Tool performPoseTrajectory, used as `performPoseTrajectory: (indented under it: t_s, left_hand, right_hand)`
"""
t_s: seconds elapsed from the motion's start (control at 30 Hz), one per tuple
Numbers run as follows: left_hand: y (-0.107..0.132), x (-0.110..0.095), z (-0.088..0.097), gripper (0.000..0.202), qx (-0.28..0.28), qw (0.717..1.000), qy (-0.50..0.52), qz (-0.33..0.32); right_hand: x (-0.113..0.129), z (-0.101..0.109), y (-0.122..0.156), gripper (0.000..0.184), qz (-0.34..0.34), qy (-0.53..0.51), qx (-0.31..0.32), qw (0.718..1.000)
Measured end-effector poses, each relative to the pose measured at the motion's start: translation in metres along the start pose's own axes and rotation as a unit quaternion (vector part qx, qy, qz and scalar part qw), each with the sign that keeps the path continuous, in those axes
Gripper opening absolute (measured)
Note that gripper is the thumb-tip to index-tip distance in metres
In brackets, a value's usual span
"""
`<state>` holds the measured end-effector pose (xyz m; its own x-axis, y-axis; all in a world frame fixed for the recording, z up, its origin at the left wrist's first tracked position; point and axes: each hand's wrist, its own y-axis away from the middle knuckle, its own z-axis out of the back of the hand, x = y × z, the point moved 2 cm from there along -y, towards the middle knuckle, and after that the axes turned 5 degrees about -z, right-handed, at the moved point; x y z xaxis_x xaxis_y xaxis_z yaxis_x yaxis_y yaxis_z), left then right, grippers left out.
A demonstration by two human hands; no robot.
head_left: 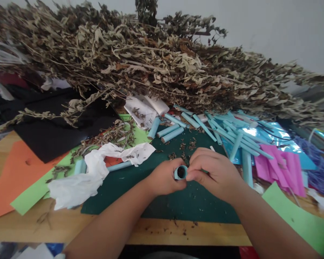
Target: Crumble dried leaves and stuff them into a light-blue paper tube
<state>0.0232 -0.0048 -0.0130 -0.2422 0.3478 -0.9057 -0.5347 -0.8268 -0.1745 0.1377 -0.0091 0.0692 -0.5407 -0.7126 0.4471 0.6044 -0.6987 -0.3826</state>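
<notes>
My left hand (pixel 164 178) is closed around a light blue paper tube (pixel 180 172), its open end turned toward me and packed with dark crumbled material. My right hand (pixel 214 172) pinches the tube's rim from the right with fingertips and thumb. Both hands sit over the near middle of a dark green cutting mat (pixel 162 201), which is dotted with dry leaf crumbs.

Just left of my hands lies crumpled white tissue paper (pixel 94 169), spilling over a light green sheet (pixel 35 190) and an orange sheet (pixel 10 176). Farther out, several finished blue tubes (pixel 170 131) lie on the mat, and many thinner ones are scattered to the right over a shiny blue foil sheet (pixel 280 140). Pink paper sheets (pixel 280 167) lie on the right, with another green sheet (pixel 294 216) near my right forearm.

A large heap of dried leafy branches (pixel 156 64) fills the far side, over a black sheet (pixel 56 133) on the left. Everything rests on a wooden table (pixel 156 232) against a pale wall (pixel 280 28).
</notes>
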Motion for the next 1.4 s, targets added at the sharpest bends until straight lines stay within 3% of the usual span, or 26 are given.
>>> performPoseTrajectory:
  t_s: [0.13, 0.27, 0.43, 0.53, 0.63, 0.7, 0.77, 0.83, 0.9, 0.97, 1.2, 1.4]
  left_hand:
    - [-0.001, 0.002, -0.001, 0.011, 0.004, 1.000, 0.002, -0.015]
    - [0.000, 0.002, -0.001, 0.012, 0.011, 1.000, 0.015, -0.023]
    - [0.000, 0.001, 0.000, 0.012, -0.005, 1.000, 0.018, -0.005]
    - [0.001, 0.001, 0.000, 0.012, -0.009, 1.000, 0.024, 0.000]
    - [0.001, 0.000, 0.000, 0.011, -0.009, 1.000, 0.023, -0.005]
    - [0.002, -0.001, 0.001, 0.009, -0.006, 1.000, 0.016, -0.008]
    - [0.002, -0.002, 0.002, 0.008, -0.004, 1.000, 0.005, -0.010]
    - [0.002, -0.004, 0.003, 0.008, -0.003, 1.000, -0.003, -0.003]
    - [0.002, -0.004, 0.003, 0.008, 0.000, 1.000, -0.006, 0.006]
    - [0.002, -0.005, 0.003, 0.008, 0.004, 1.000, -0.004, 0.008]
    - [0.003, -0.003, 0.003, 0.007, -0.001, 1.000, 0.002, 0.013]
    - [0.003, -0.001, 0.001, 0.009, 0.004, 1.000, 0.003, 0.019]
  right_hand:
    - [0.000, -0.006, -0.001, 0.022, 0.012, 0.032, 0.016, 0.999]
    - [-0.003, -0.009, -0.001, 0.010, -0.022, 0.036, 0.047, 0.998]
    - [-0.003, -0.004, 0.002, 0.024, -0.028, 0.020, 0.028, 0.999]
    - [-0.006, 0.000, 0.005, 0.023, -0.046, 0.016, 0.023, 0.999]
    - [-0.019, 0.004, 0.009, 0.016, -0.095, 0.018, -0.030, 0.995]
    - [-0.034, 0.003, 0.013, 0.014, -0.174, 0.052, -0.053, 0.982]
    - [-0.049, -0.003, 0.018, 0.016, -0.259, 0.126, -0.005, 0.958]
    - [-0.060, -0.012, 0.023, 0.020, -0.316, 0.193, 0.081, 0.925]
    - [-0.064, -0.020, 0.028, 0.025, -0.345, 0.203, 0.149, 0.904]
    - [-0.063, -0.024, 0.031, 0.028, -0.364, 0.187, 0.178, 0.895]
    - [-0.050, -0.030, 0.033, 0.035, -0.366, 0.256, 0.178, 0.877]
    - [-0.045, -0.042, 0.031, 0.027, -0.359, 0.286, 0.155, 0.875]
